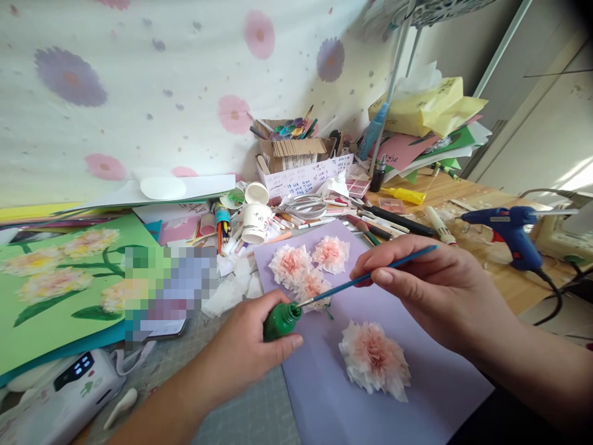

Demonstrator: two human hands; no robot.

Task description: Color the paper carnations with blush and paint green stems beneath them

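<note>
My left hand [248,346] is wrapped round a small green paint bottle [280,321], tilted with its uncapped mouth toward the right. Between thumb and fingers, my right hand [430,290] pinches a blue paintbrush [389,266]. The brush's tip is at the bottle's mouth; whether it is inside I cannot tell. Beneath both hands lies a purple paper sheet [324,395]. On it sit several white-and-pink tissue paper flowers: a large flower [376,358] near the front and a cluster [296,266] farther back. A small green mark shows below the cluster.
At left lies a green sheet [152,235] with a flower picture, beside a phone [171,327] and a white power bank [78,383]. Paper cups [256,224], pens and a cardboard box [296,151] line the back. A blue glue gun [509,228] stands at right.
</note>
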